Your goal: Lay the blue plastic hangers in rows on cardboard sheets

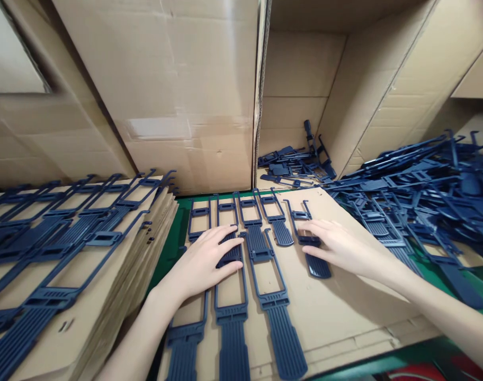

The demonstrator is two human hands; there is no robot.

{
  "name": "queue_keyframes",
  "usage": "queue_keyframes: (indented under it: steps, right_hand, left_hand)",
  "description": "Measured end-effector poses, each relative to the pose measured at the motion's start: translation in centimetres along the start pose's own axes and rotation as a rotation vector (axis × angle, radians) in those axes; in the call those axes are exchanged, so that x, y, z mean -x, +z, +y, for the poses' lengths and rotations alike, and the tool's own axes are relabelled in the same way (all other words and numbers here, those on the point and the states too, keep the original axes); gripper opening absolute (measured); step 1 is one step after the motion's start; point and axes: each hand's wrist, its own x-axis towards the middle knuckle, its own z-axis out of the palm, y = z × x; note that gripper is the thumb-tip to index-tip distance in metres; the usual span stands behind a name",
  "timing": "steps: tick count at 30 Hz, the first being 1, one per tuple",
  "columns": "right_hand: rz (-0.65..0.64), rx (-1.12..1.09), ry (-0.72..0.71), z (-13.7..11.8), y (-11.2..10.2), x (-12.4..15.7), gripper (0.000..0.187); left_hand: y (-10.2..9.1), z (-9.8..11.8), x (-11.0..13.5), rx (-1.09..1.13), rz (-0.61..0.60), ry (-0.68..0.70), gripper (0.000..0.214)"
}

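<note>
The bottom frame edge is cutting off the near strips. The left hand is lying flat with fingers spread, partly hiding the middle strip. The right hand is pressing open fingers on the end strip and is gripping nothing. All strips are lying on the cardboard sheet.

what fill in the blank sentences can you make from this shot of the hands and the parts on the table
1. The left hand and right hand rest flat on dark ___ plastic parts.
2. Those parts lie in rows on a sheet of ___.
3. A loose pile of the same parts lies on the person's ___ side.
4. The table showing beside the sheet is ___.

Missing words: blue; cardboard; right; green.
</note>
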Motion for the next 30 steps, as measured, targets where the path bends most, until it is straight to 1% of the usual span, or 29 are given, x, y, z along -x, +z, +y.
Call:
queue_keyframes:
  steps: [4, 6, 9, 12, 15, 19, 21, 24, 30]
  right_hand:
    - [0.109, -0.050, 0.051, 0.0, 0.7, -0.2, 0.021]
    - [0.137, -0.064, 0.083, 0.4, 1.3, -0.1, 0.015]
    - [0.150, -0.093, 0.109, 1.0, 1.8, 0.2, 0.013]
    - [0.153, -0.097, 0.106, 0.9, 1.6, 0.6, 0.013]
    - [0.159, -0.085, 0.072, 0.0, 0.9, 0.9, 0.012]
    - [0.172, -0.099, -0.053, -2.3, 0.3, 1.7, 0.013]
    - [0.169, -0.123, -0.089, -3.6, 0.4, 2.1, 0.014]
    - [0.141, -0.161, -0.102, -5.0, 0.9, 2.8, 0.016]
    - [0.129, -0.197, -0.144, -6.1, 1.0, 3.3, 0.018]
  left_hand:
    - [0.1, -0.1, 0.1, -0.003, -0.006, 0.001, 0.041]
    - [0.2, -0.1, 0.1, -0.007, -0.007, 0.004, 0.041]
    - [0.2, -0.1, 0.1, -0.017, -0.007, 0.009, 0.042]
    - [0.2, -0.1, 0.0, -0.034, -0.015, 0.004, 0.043]
    - [0.1, 0.0, 0.0, -0.047, -0.022, -0.004, 0.043]
    - [0.0, 0.1, 0.0, -0.044, -0.021, -0.004, 0.042]
    - [0.0, 0.2, 0.0, -0.048, -0.023, -0.004, 0.042]
    - [0.0, 0.2, 0.0, -0.054, -0.026, -0.002, 0.043]
    - [0.1, 0.2, 0.0, -0.047, -0.005, 0.004, 0.043]
